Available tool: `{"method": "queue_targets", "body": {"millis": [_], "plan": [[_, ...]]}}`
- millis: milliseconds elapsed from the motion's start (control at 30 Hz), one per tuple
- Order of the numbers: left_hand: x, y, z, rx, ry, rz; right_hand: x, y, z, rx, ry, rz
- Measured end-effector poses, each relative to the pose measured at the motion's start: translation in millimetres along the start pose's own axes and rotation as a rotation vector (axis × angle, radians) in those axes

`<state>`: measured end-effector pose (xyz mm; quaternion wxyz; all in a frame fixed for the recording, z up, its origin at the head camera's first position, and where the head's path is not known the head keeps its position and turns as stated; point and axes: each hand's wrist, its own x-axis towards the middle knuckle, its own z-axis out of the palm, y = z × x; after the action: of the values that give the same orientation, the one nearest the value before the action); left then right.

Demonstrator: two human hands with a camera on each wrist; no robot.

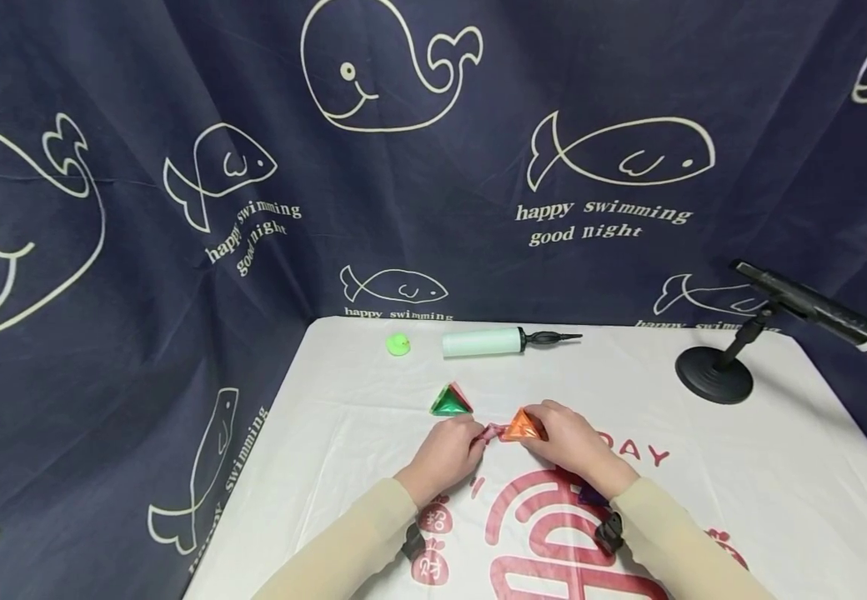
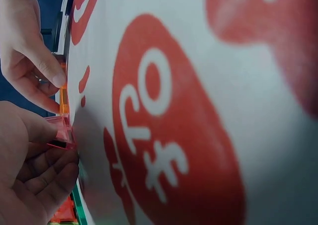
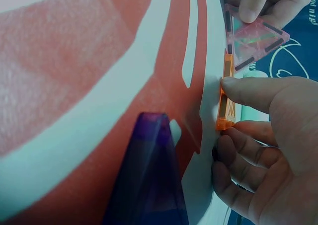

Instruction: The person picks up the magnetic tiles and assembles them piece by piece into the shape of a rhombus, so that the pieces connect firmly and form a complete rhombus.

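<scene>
So, white table [image 1: 362, 387], and well in from its far edge the right hand [image 1: 572, 442] is pinching the orange tile [image 1: 521, 427], the left hand [image 1: 444, 452] pinching the pink tile [image 3: 258, 42]. Touching? Can't quite tell. Looks like the lining-up step tbh; next move calls for steady grips and matched edges.

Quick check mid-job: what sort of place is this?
Perhaps an indoor play or craft corner: a dark blue fish-and-whale-print curtain hangs behind a white-covered table, with a small green toy duck near its far edge.
</scene>
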<state>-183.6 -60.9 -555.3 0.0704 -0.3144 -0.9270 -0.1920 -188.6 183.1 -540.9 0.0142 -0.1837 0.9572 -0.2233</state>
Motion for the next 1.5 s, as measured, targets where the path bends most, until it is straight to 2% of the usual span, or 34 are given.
{"method": "queue_targets", "body": {"millis": [300,467,967,1267,1500], "plan": [[7.8,5.7,3.2,-0.017,-0.021,0.015,2.1,-3,2,0.018,0.014,-0.013],[13.6,7.8,7.9,-0.010,-0.038,0.000,2.8,-5,3,0.023,0.034,-0.031],[28.8,12.2,12.5,0.027,-0.056,0.008,4.5,-4,5,0.035,0.042,-0.013],[39.2,13.2,15.5,0.024,-0.082,-0.038,4.3,-7,6,0.032,0.038,0.008],[43.5,14.1,16.7,0.010,-0.080,-0.048,3.3,-9,5,0.029,0.038,0.030]]}}
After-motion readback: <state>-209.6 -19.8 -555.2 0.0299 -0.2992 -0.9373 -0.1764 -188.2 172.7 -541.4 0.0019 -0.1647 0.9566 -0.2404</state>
